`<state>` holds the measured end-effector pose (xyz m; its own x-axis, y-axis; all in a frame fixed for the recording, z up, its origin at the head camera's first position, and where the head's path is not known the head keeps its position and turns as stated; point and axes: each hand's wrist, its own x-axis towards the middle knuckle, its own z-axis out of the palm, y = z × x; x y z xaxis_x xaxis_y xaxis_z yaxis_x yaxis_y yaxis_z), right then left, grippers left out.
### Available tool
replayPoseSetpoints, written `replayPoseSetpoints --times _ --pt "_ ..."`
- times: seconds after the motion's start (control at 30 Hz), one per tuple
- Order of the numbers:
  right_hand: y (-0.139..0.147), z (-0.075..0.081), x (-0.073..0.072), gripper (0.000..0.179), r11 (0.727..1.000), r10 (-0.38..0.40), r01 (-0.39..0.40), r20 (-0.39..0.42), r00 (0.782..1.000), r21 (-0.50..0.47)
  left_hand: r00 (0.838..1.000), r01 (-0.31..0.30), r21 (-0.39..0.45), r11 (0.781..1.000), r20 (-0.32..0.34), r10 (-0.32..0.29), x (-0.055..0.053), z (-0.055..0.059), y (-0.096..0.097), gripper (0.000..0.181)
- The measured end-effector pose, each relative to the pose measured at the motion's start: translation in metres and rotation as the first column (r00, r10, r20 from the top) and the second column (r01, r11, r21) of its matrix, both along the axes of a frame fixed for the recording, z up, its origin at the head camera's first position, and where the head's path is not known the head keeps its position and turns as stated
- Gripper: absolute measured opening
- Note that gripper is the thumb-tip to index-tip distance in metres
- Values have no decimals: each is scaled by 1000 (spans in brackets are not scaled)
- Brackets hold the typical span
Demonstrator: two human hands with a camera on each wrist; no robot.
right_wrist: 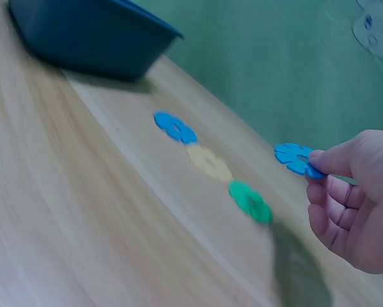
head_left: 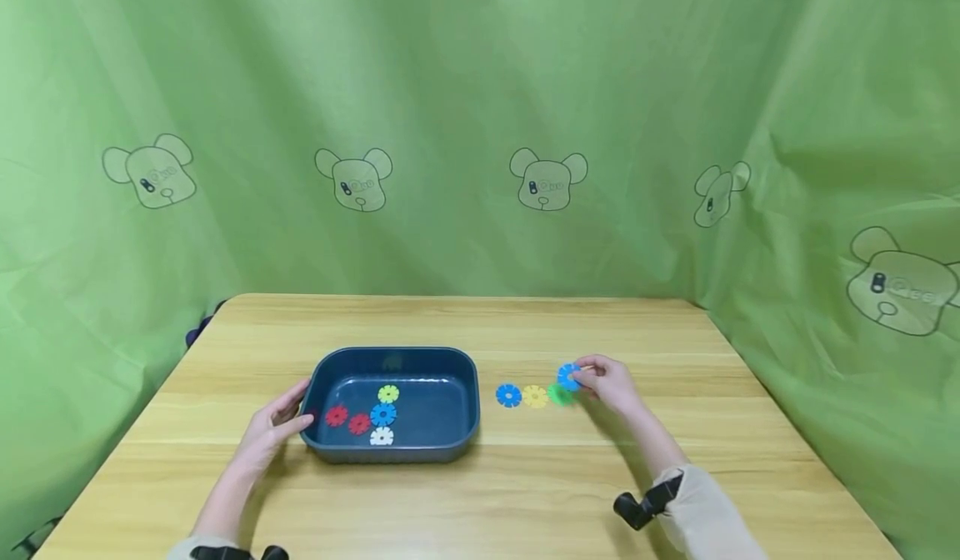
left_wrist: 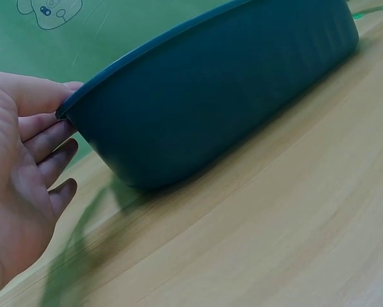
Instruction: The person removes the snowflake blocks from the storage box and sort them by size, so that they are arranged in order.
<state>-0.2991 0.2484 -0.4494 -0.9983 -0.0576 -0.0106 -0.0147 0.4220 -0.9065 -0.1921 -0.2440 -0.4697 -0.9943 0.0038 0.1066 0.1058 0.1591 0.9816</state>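
Observation:
My right hand pinches a blue notched disc between thumb and fingers, raised over the table near a green disc. Left of the green one, a yellow disc and another blue disc lie in a row on the wood. My left hand grips the left rim of a dark blue basin, thumb over the edge and fingers along the outside. Inside the basin lie two red discs, a blue disc, a yellow-green disc and a white disc.
The wooden table carries the basin left of centre and the disc row to its right. A green curtain with bear-head drawings hangs behind the table and along both sides.

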Motion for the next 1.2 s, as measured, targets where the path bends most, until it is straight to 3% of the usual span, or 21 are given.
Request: replayPoseSetpoints --times 0.23,0.5,0.73,1.2 --pt "25 -14 0 34 996 -38 37 12 999 85 1000 7 1 1000 3 -7 -1 0 -1 58" --pt "35 -24 1 28 979 -45 37 36 998 201 1000 3 -2 1000 -3 -3 0 -1 -1 59" --pt "32 -28 0 22 941 -27 39 -39 999 336 1000 -2 -4 1000 -4 2 1 0 0 58" --pt "27 -33 -1 24 889 -41 70 -74 996 453 1000 4 -17 1000 4 -4 -1 -2 -1 59"
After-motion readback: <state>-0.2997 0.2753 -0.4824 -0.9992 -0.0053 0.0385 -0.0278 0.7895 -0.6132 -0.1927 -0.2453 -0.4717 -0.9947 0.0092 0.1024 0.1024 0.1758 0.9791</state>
